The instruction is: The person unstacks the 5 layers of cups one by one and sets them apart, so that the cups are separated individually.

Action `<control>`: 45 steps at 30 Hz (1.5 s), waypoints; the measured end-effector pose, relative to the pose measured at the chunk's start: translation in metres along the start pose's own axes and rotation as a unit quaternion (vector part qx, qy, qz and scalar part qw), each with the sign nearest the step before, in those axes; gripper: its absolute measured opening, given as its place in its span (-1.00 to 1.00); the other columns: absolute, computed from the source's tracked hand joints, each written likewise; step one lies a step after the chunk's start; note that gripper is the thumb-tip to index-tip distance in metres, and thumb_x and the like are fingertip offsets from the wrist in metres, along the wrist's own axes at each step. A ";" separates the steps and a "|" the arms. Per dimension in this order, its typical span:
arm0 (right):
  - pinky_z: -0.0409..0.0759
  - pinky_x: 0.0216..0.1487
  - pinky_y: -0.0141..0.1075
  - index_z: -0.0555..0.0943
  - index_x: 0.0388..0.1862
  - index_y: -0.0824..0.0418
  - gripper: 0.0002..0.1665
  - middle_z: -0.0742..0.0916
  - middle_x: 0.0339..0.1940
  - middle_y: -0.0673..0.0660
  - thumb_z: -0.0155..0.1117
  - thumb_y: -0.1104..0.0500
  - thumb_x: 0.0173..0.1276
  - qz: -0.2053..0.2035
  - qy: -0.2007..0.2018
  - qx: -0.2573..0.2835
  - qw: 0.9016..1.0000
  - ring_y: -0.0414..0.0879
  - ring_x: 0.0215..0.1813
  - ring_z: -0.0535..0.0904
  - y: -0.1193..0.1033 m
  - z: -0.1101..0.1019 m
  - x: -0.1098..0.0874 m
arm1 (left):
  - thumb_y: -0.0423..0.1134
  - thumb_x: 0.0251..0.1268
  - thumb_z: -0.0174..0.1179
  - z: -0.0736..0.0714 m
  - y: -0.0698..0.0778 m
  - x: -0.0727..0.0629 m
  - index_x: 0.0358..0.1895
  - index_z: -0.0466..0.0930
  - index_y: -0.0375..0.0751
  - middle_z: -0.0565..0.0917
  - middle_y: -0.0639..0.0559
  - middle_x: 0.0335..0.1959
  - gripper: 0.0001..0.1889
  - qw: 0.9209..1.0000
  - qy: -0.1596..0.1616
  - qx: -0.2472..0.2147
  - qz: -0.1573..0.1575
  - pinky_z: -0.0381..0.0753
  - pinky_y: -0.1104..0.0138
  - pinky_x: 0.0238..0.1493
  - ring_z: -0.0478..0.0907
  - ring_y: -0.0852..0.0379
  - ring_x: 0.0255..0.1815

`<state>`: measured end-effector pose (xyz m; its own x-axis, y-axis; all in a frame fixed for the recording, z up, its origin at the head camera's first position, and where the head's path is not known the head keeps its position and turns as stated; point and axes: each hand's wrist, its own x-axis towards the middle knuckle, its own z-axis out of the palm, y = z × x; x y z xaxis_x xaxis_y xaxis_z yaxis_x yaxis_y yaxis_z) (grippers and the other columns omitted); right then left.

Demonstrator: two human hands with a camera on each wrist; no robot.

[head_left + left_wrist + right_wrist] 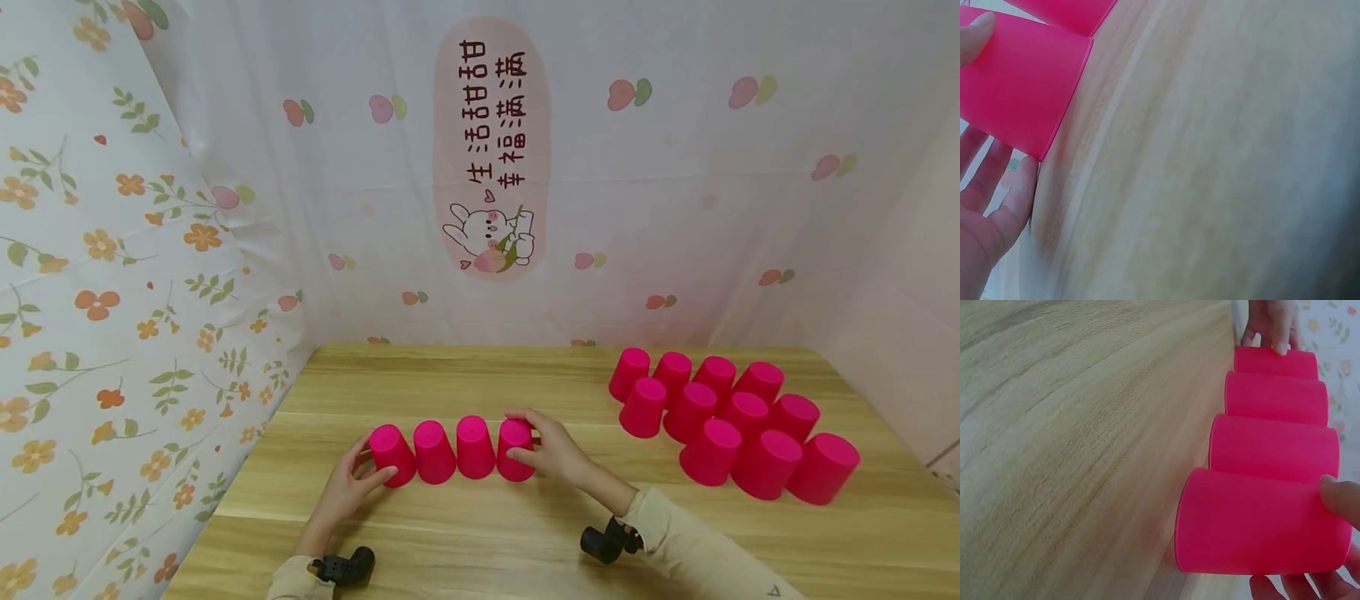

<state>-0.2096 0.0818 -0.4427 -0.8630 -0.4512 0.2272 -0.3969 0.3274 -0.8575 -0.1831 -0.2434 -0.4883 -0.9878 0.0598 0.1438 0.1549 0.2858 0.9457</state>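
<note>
Several upside-down pink cups stand side by side in a row on the wooden table. At the row's left end, my left hand holds the outermost cup, thumb on its near side and fingers round its outer side. My right hand grips the cup at the right end, with the thumb in front and fingers round the side and back. Between them stand two more cups, a left one and a right one. The right wrist view shows the right-end cup close up, its rim down at the tabletop.
On the right side of the table stands a group of more upside-down pink cups in three rows. A printed white curtain hangs along the back edge, and a floral cloth hangs at the left.
</note>
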 end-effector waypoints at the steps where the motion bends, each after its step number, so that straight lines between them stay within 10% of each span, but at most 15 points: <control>1: 0.55 -0.16 -0.11 0.35 0.09 0.44 -0.41 0.52 -0.05 0.29 0.30 0.35 0.06 0.000 0.001 0.002 1.000 0.13 -0.07 0.49 0.000 0.000 0.000 | -0.40 -0.02 0.28 0.000 0.000 0.000 0.24 0.21 -0.31 0.37 -0.22 0.12 -0.32 1.000 0.000 0.001 0.000 0.41 0.18 0.03 0.34 -0.16 0.07; 12: 0.55 -0.14 -0.17 0.38 0.10 0.41 -0.39 0.54 -0.03 0.28 0.33 0.32 0.04 0.013 0.032 -0.030 0.999 0.08 -0.09 0.51 -0.002 -0.008 -0.006 | -0.40 -0.02 0.27 0.000 0.002 0.000 0.24 0.21 -0.33 0.36 -0.24 0.13 -0.32 1.000 -0.001 0.001 -0.001 0.41 0.15 0.02 0.34 -0.17 0.06; 36: 0.57 -0.27 -0.26 0.43 0.08 0.32 -0.38 0.60 -0.14 0.25 0.38 0.20 0.02 0.071 0.141 -0.179 0.971 0.02 -0.22 0.52 0.009 -0.122 -0.079 | -0.42 -0.03 0.27 0.001 0.001 0.001 0.22 0.24 -0.34 0.40 -0.23 0.09 -0.34 1.000 0.003 -0.002 0.004 0.42 0.14 0.01 0.36 -0.16 0.04; 45: 0.19 -0.68 -0.44 0.42 0.06 0.34 -0.38 0.26 -0.78 -0.05 0.38 0.22 -0.01 0.069 0.164 -0.229 0.957 -0.28 -0.69 0.14 0.024 -0.129 -0.095 | -0.42 -0.03 0.27 0.001 0.002 0.000 0.22 0.24 -0.34 0.40 -0.24 0.08 -0.34 1.000 0.004 -0.002 0.007 0.43 0.16 0.00 0.35 -0.16 0.04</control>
<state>-0.1778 0.2399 -0.4253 -0.9387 -0.1173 0.3240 -0.3033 0.7278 -0.6151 -0.1830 -0.2415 -0.4867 -0.9858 0.0566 0.1582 0.1678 0.2803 0.9451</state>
